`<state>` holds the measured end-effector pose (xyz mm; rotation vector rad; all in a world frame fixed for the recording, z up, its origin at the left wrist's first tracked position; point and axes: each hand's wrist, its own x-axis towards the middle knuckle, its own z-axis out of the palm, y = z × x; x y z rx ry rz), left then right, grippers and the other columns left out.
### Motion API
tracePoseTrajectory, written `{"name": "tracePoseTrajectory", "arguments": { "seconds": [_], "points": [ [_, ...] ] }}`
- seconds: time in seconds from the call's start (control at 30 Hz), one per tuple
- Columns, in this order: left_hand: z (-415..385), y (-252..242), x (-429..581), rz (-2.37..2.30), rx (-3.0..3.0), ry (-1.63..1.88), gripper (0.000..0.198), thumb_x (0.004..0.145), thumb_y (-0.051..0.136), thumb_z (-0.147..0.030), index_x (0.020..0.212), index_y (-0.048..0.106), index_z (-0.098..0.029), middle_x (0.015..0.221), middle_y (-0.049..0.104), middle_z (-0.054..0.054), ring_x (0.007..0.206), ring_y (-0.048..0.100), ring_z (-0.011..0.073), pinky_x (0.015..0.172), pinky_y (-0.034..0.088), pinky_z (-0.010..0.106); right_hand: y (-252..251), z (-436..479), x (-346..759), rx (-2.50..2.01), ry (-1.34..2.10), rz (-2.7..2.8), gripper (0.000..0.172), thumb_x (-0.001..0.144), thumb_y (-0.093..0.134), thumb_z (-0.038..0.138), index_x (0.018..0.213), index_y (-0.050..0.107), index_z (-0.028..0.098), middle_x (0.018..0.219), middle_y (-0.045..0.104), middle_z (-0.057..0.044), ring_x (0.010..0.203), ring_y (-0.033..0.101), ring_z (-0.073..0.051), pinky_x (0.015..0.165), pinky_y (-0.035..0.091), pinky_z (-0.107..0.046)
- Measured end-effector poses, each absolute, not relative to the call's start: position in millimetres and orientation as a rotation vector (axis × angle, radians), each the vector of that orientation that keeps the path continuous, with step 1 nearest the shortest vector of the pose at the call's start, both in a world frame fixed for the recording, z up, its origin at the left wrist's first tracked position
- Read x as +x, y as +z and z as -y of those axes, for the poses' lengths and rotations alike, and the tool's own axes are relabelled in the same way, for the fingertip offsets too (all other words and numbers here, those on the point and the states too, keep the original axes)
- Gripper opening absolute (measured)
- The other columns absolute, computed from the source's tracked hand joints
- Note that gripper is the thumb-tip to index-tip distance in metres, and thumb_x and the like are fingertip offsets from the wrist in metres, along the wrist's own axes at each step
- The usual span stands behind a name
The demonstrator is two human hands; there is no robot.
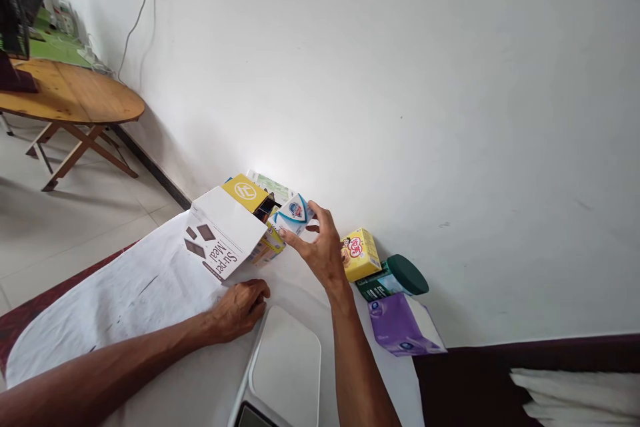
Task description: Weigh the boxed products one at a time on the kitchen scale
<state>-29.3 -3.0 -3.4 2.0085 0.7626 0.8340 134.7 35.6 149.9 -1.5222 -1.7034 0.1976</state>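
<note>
My right hand (pixel 320 250) grips a small white and blue box (pixel 295 212) between thumb and fingers, holding it at the open end of a larger white box printed "Super Meal" (pixel 225 233). Inside or behind that box sit a yellow box (pixel 246 191) and other small packs. My left hand (pixel 240 307) rests on the white sheet (pixel 125 300) just below the Super Meal box, fingers curled loosely, knuckles down, with nothing visible in it.
A white kitchen scale (pixel 287 367) lies between my forearms. Along the wall stand a yellow carton (pixel 361 253), a green-lidded jar (pixel 400 277) on its side and a purple box (pixel 400 323). A wooden folding table (pixel 70 100) stands far left on the tiled floor.
</note>
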Motion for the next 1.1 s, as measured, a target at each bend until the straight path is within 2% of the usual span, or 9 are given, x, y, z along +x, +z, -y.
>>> {"name": "tracePoseTrajectory", "arguments": {
  "seconds": [0.13, 0.3, 0.4, 0.5, 0.6, 0.7, 0.83, 0.93, 1.1],
  "points": [
    [2, 0, -29, -0.777, 1.996, 0.799, 0.017, 0.087, 0.049, -0.015, 0.097, 0.062, -0.019, 0.082, 0.068, 0.004, 0.070, 0.063, 0.0188, 0.066, 0.045, 0.029, 137, -54, 135, -1.525, 0.257, 1.788, 0.079, 0.077, 0.077, 0.056, 0.141, 0.051, 0.019, 0.139, 0.053, -0.016, 0.129, 0.052, -0.031, 0.100, 0.052, -0.050],
    [2, 3, -30, -0.766, 1.982, 0.764, 0.015, 0.089, 0.048, -0.017, 0.097, 0.061, -0.020, 0.080, 0.068, 0.003, 0.071, 0.064, 0.0192, 0.068, 0.047, 0.030, 133, -36, 143, -1.539, 0.289, 1.753, 0.091, 0.079, 0.076, 0.059, 0.153, 0.038, 0.022, 0.152, 0.042, -0.017, 0.137, 0.046, -0.032, 0.104, 0.050, -0.051],
    [0, 2, -31, -0.767, 1.999, 0.756, 0.014, 0.091, 0.048, -0.020, 0.098, 0.060, -0.021, 0.081, 0.068, 0.002, 0.071, 0.063, 0.0189, 0.069, 0.047, 0.029, 125, -2, 162, -1.599, 0.228, 1.614, 0.078, 0.084, 0.072, 0.059, 0.148, 0.044, 0.026, 0.148, 0.047, -0.014, 0.133, 0.050, -0.029, 0.100, 0.053, -0.047],
    [-3, 0, -31, -0.771, 2.032, 0.732, 0.013, 0.094, 0.047, -0.024, 0.100, 0.059, -0.021, 0.082, 0.068, 0.002, 0.073, 0.064, 0.0193, 0.069, 0.047, 0.030, 110, 43, 199, -1.763, -0.056, 1.397, 0.067, 0.086, 0.066, 0.061, 0.139, 0.050, 0.023, 0.142, 0.052, -0.013, 0.130, 0.051, -0.028, 0.101, 0.052, -0.046],
    [-4, 1, -31, -0.771, 2.041, 0.708, 0.015, 0.095, 0.047, -0.027, 0.103, 0.059, -0.021, 0.083, 0.069, 0.002, 0.073, 0.064, 0.0190, 0.069, 0.047, 0.030, 97, 89, 254, -2.023, -0.414, 1.032, 0.084, 0.080, 0.066, 0.065, 0.142, 0.045, 0.014, 0.145, 0.047, -0.020, 0.140, 0.040, -0.034, 0.116, 0.034, -0.053],
    [-3, 2, -32, -0.747, 2.070, 0.703, 0.017, 0.097, 0.046, -0.029, 0.103, 0.059, -0.021, 0.085, 0.069, 0.003, 0.073, 0.064, 0.0189, 0.069, 0.047, 0.030, 89, 120, 310, -2.157, -0.470, 0.739, 0.110, 0.069, 0.070, 0.069, 0.147, 0.034, 0.001, 0.152, 0.033, -0.033, 0.147, 0.024, -0.044, 0.120, 0.017, -0.060],
    [-2, 2, -33, -0.711, 2.087, 0.683, 0.018, 0.096, 0.044, -0.025, 0.102, 0.060, -0.021, 0.091, 0.070, 0.004, 0.078, 0.065, 0.0184, 0.072, 0.048, 0.030, 76, 133, 356, -2.271, -0.281, 0.522, 0.120, 0.054, 0.076, 0.070, 0.141, 0.038, -0.003, 0.142, 0.046, -0.036, 0.136, 0.042, -0.047, 0.111, 0.036, -0.055],
    [-3, 1, -37, -0.657, 2.056, 0.625, 0.029, 0.086, 0.047, -0.017, 0.112, 0.059, -0.021, 0.094, 0.069, 0.003, 0.077, 0.064, 0.0169, 0.072, 0.051, 0.029, 64, 129, 364, -2.302, -0.163, 0.463, 0.105, 0.053, 0.078, 0.067, 0.133, 0.047, 0.006, 0.131, 0.059, -0.029, 0.123, 0.057, -0.042, 0.102, 0.047, -0.048],
    [-6, 14, -56, -0.506, 2.078, 0.445, 0.071, 0.072, 0.052, -0.011, 0.142, 0.043, -0.022, 0.115, 0.065, 0.007, 0.089, 0.064, 0.0175, 0.079, 0.055, 0.029, 59, 127, 357, -2.290, -0.144, 0.355, 0.078, 0.056, 0.077, 0.064, 0.113, 0.055, 0.015, 0.115, 0.067, -0.025, 0.113, 0.062, -0.044, 0.099, 0.046, -0.053]
  ]
}}
